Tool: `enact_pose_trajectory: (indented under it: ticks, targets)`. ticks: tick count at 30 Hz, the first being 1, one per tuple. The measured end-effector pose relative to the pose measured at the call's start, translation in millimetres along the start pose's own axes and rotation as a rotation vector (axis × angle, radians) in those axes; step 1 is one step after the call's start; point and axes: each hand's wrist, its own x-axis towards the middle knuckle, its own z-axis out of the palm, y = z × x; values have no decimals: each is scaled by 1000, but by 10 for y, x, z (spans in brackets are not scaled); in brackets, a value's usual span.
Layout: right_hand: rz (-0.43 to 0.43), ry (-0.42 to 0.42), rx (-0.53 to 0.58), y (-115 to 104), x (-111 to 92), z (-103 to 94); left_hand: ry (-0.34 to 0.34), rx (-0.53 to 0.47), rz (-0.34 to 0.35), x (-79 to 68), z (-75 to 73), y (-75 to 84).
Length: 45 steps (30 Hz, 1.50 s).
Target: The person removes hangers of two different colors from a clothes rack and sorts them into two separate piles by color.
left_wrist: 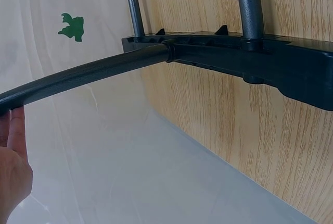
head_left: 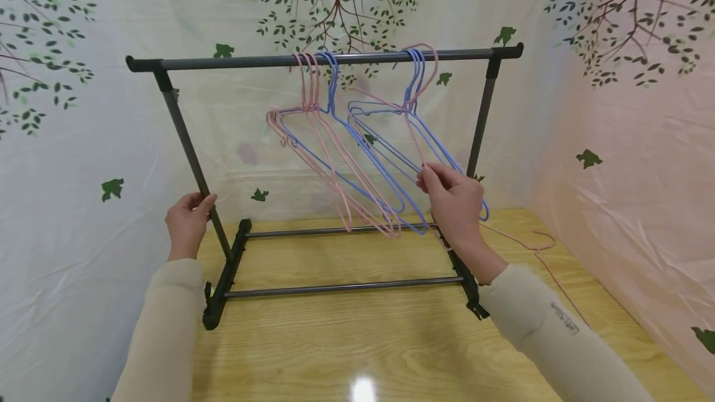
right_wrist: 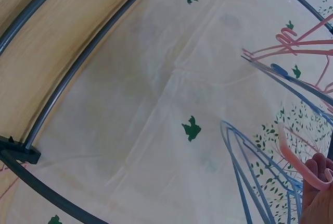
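A black garment rack [head_left: 335, 59] stands on the table, with pink hangers [head_left: 310, 82] and blue hangers [head_left: 332, 82] hooked over its top rail. Its left post [head_left: 192, 147] is held by my left hand [head_left: 187, 225], seen also at the edge of the left wrist view as a hand [left_wrist: 14, 169] under the post. My right hand [head_left: 455, 203] pinches a pink hanger [head_left: 412, 135] by its sloping arm, in front of the right-hand group of blue hangers [head_left: 444, 147]. That hanger's hook is at the rail; whether it rests there I cannot tell.
Another pink hanger [head_left: 542, 247] lies on the wooden table [head_left: 346, 340] to the right of the rack. Lower crossbars [head_left: 341, 290] join the rack's feet. Behind and at the sides hang pale sheets [head_left: 631, 203] printed with leaves and branches.
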Motion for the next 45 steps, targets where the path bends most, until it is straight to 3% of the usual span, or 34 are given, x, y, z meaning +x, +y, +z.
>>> enact_pose_trajectory:
  ticks: [13,20,36,45]
  targets:
    - [-124,50,50,144,-189,-215,11,-5,10,14,13,-25]
    - [-99,55,86,151,-277,-382,12,-24,5,28,25,-39]
    - [-166,75,110,235,-292,-720,22,-27,10,39,15,-56]
    - [-155,177,83,368,-269,-978,18,-9,11,30,39,-25]
